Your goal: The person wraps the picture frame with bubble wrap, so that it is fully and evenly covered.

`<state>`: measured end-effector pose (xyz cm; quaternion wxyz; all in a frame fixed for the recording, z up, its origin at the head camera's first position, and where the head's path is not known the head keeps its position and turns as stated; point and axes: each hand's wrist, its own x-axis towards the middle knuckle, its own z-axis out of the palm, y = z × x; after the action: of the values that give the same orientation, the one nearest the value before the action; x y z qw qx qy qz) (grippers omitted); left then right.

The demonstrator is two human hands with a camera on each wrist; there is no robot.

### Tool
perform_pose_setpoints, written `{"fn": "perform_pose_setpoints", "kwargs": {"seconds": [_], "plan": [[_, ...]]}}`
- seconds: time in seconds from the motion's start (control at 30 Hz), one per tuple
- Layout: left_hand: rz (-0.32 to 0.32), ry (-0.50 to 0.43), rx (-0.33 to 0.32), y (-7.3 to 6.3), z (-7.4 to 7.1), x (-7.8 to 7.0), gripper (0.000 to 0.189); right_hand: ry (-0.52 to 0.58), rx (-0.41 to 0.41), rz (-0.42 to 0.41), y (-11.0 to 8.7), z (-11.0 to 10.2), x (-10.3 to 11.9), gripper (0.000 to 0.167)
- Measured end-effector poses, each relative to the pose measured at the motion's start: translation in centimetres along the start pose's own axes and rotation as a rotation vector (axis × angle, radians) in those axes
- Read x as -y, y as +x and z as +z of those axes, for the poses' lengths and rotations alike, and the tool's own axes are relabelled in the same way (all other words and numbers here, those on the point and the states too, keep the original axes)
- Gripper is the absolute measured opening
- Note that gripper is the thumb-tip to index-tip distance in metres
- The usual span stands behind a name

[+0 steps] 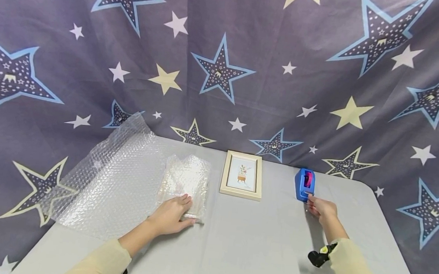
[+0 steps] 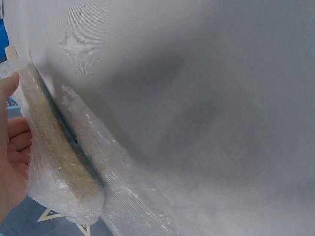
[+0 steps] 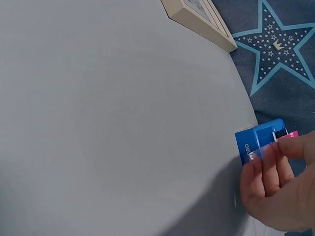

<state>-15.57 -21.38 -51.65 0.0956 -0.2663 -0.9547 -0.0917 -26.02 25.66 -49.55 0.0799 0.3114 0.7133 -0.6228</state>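
Note:
A flat rectangular package wrapped in bubble wrap lies left of centre on the table. My left hand rests on its near part, fingers over the top and thumb along the near edge. The left wrist view shows a pale, wood-coloured side and a dark green layer through the wrapping of the package. On the right stands a blue tape dispenser with a pink core. At its near end my right hand pinches the clear tape between thumb and fingers.
A loose sheet of bubble wrap spreads over the table's left side and past its edge. A cream picture frame with a plant print lies at the back middle. Behind the white table hangs a dark star-patterned cloth.

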Motion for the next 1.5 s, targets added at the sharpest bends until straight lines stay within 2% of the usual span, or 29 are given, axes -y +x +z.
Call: {"fn": "perform_pose_setpoints", "kwargs": {"seconds": [0.2, 0.37, 0.53, 0.63, 0.8, 0.9, 1.13, 1.37, 1.5], "plan": [[0.006, -0.012, -0.024, -0.1, 0.1, 0.0, 0.061, 0.06, 0.066, 0.017, -0.3, 0.2, -0.1, 0.01], [0.029, -0.006, -0.069, -0.1, 0.3, 0.1, 0.06, 0.124, 0.117, 0.057, -0.3, 0.1, 0.0, 0.023], [0.01, -0.019, -0.031, -0.1, 0.2, 0.0, 0.06, 0.199, 0.231, 0.128, -0.5, -0.4, -0.1, 0.03], [0.002, -0.012, 0.001, 0.0, 0.1, 0.0, 0.06, 0.23, 0.268, 0.167, -0.6, -0.6, -0.3, 0.031], [-0.002, -0.002, 0.018, 0.1, 0.1, 0.0, 0.062, 0.306, 0.279, 0.176, -0.5, -0.7, -0.5, 0.033], [-0.004, -0.005, 0.013, 0.1, 0.0, 0.1, 0.062, 0.313, 0.278, 0.16, -0.6, -0.7, -0.4, 0.033], [-0.006, -0.011, 0.023, 0.1, 0.0, -0.1, 0.062, 0.244, 0.23, 0.129, -0.6, -0.9, -0.2, 0.033], [-0.015, -0.014, 0.032, 0.2, -0.2, -0.1, 0.062, 0.21, 0.288, 0.1, -0.3, -1.2, -0.4, 0.033], [-0.015, -0.013, 0.039, 0.2, -0.2, -0.1, 0.062, 0.181, 0.254, 0.086, 0.0, -1.1, -0.7, 0.033]]}}
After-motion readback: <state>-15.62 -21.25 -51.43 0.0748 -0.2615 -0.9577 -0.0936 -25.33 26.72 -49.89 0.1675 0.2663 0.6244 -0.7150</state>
